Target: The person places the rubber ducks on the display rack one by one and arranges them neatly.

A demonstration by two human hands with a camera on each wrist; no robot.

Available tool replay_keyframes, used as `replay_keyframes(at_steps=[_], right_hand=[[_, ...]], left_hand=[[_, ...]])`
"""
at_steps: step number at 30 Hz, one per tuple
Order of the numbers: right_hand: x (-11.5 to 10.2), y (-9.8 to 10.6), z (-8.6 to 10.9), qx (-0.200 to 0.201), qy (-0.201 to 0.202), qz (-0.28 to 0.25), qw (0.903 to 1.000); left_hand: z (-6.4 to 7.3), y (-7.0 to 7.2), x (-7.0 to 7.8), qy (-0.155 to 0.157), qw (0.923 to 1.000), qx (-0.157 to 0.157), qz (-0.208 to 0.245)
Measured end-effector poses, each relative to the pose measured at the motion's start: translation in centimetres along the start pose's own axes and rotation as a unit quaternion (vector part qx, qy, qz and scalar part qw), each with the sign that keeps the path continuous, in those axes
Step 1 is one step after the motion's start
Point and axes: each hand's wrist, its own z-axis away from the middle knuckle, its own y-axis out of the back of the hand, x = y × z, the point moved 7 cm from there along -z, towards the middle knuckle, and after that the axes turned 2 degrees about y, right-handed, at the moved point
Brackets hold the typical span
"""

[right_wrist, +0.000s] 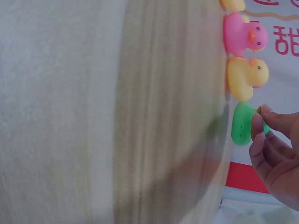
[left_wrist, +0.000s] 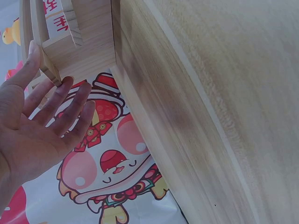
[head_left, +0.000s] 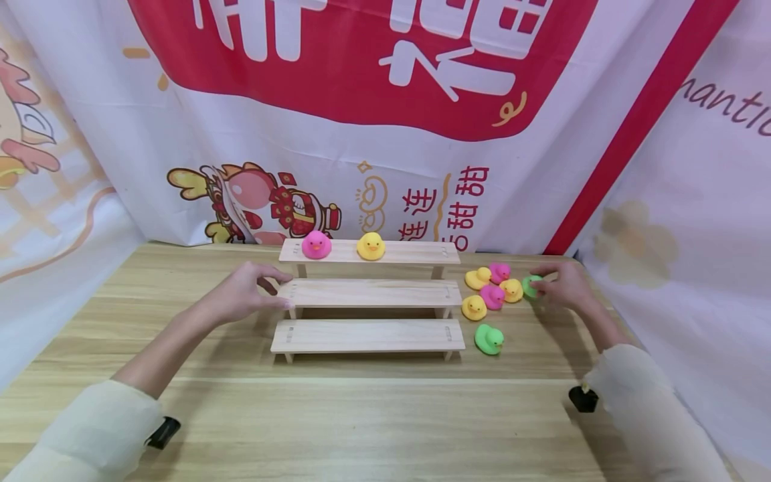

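Observation:
A three-step wooden shelf stands on the table. My left hand pinches the left end of its middle step; in the left wrist view the thumb lies on one side of the board and fingertips meet the other. At the right, my right hand holds a green rubber duck between thumb and fingers, tilted, with its underside partly showing. On the top step sit a pink duck and a yellow duck.
Right of the shelf, several pink and yellow ducks cluster close together. Another green duck sits nearer the front, by the lowest step. A printed cloth hangs behind the table.

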Motion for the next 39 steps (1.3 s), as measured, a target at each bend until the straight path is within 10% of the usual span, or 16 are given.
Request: replay_keyframes(at_steps=[39], right_hand=[[-9.4,0.3,0.1,-0.031,0.004,-0.021,0.9993]], left_hand=[[0.0,0.0,-0.1,-0.005,1.0000,-0.001,0.002]])
